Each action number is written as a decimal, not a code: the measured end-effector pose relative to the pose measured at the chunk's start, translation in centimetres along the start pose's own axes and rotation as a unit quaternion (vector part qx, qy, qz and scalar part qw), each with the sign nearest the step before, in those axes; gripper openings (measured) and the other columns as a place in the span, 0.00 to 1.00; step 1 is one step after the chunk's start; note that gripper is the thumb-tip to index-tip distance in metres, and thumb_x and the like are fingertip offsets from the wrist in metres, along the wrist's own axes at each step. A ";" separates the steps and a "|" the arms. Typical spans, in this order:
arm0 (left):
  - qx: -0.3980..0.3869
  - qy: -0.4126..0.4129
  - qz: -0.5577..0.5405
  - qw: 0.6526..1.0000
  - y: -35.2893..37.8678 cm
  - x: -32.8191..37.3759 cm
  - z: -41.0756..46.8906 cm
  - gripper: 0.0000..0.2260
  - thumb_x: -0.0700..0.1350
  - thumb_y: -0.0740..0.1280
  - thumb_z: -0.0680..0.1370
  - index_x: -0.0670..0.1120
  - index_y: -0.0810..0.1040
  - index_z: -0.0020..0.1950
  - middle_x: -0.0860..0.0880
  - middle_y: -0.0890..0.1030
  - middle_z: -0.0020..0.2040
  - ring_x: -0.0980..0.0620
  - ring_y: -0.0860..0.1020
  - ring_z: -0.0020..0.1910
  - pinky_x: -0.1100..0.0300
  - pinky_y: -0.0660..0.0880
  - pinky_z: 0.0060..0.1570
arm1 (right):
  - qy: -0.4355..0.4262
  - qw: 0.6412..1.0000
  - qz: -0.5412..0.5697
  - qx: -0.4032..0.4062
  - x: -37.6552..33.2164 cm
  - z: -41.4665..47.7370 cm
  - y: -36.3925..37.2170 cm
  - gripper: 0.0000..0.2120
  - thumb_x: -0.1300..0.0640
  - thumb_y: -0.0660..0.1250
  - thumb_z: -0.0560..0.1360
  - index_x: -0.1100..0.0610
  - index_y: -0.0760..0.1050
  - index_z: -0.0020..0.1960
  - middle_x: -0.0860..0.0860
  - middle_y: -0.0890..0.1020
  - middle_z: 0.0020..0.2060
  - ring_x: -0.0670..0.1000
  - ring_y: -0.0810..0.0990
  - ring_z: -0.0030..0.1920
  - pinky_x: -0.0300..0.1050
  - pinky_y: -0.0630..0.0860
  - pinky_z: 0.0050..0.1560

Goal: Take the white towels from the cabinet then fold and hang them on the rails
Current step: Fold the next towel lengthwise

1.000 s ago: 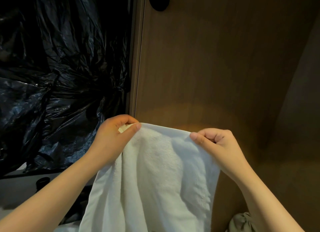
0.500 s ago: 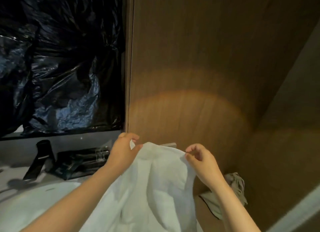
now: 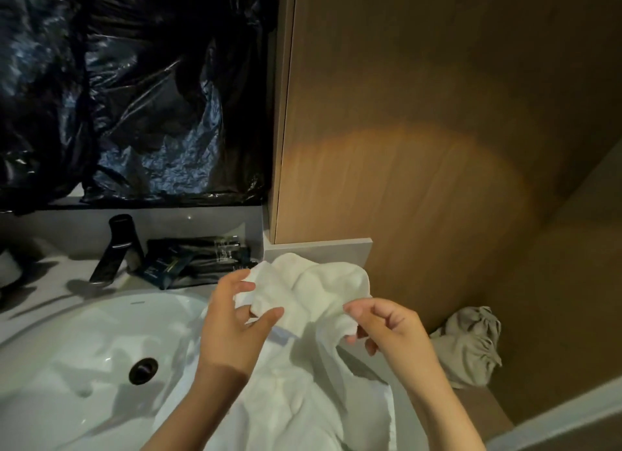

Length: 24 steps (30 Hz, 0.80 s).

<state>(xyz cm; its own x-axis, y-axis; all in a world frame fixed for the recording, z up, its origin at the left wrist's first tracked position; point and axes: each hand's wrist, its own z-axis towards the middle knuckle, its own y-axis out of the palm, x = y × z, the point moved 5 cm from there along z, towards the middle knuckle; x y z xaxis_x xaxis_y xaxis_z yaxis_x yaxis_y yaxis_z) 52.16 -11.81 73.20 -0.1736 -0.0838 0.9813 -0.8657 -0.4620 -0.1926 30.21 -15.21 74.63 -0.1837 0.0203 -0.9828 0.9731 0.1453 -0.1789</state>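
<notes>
A white towel (image 3: pixel 303 376) hangs bunched in front of me over the right rim of the sink. My left hand (image 3: pixel 232 319) grips its upper left edge between thumb and fingers. My right hand (image 3: pixel 387 329) pinches the upper right part, the fingers curled around a fold. The towel's top is crumpled between the two hands, and its lower part drops out of view at the bottom. No rail is in view.
A white sink (image 3: pixel 84 349) with a dark drain (image 3: pixel 143 371) lies at the lower left, a black tap (image 3: pixel 116 248) and dark packets (image 3: pixel 198 258) behind it. Black plastic sheeting (image 3: pixel 128 90) covers the wall above. A wooden panel (image 3: pixel 420 130) stands right; a grey cloth (image 3: pixel 471 346) lies on a ledge.
My view has tilted down, so the sink and tap now show. Both hands have lowered the towel and gathered its top edge closer together, crumpling it.
</notes>
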 end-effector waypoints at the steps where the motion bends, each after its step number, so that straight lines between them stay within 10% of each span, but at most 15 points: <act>1: 0.014 -0.026 -0.039 0.999 -0.4 0.0 0.0 0.25 0.38 0.77 0.69 0.53 0.70 0.58 0.56 0.77 0.51 0.58 0.78 0.44 0.72 0.72 0.36 | 0.003 1.000 0.016 -0.020 -0.3 -0.1 0.3 0.08 0.59 0.66 0.78 0.55 0.84 0.49 0.54 0.86 0.38 0.51 0.83 0.39 0.39 0.76 0.35; 8: 0.007 -0.095 -0.186 0.978 -1.6 -0.6 -0.3 0.09 0.34 0.76 0.68 0.42 0.81 0.45 0.37 0.84 0.44 0.45 0.82 0.38 0.45 0.78 0.51 | -0.047 0.996 -0.003 -0.073 -2.3 -0.3 2.1 0.07 0.65 0.70 0.74 0.55 0.85 0.45 0.54 0.86 0.36 0.50 0.84 0.40 0.40 0.76 0.38; 18: -0.095 -0.032 -0.208 0.973 -1.2 3.2 -1.5 0.05 0.34 0.71 0.73 0.40 0.81 0.48 0.43 0.85 0.41 0.47 0.84 0.41 0.63 0.80 0.39 | -0.156 0.978 -0.134 -0.048 -5.1 -0.5 3.7 0.04 0.53 0.73 0.72 0.46 0.83 0.39 0.40 0.80 0.48 0.46 0.78 0.44 0.37 0.74 0.41; 24: -0.126 -0.010 -0.188 0.974 -1.0 3.7 -1.7 0.06 0.34 0.69 0.74 0.40 0.83 0.49 0.44 0.86 0.42 0.48 0.84 0.42 0.64 0.80 0.40 | -0.181 0.972 -0.142 -0.042 -5.2 -0.4 4.2 0.03 0.56 0.73 0.73 0.50 0.82 0.40 0.44 0.81 0.37 0.50 0.77 0.39 0.38 0.74 0.39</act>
<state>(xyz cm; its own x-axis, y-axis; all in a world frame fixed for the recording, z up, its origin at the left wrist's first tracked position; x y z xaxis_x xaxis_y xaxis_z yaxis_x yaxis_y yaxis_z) 51.59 -10.15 76.96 0.1855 0.0310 0.9821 -0.9544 -0.2322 0.1876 35.16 -14.27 78.97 -0.3666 -0.3800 -0.8493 0.8729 0.1756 -0.4553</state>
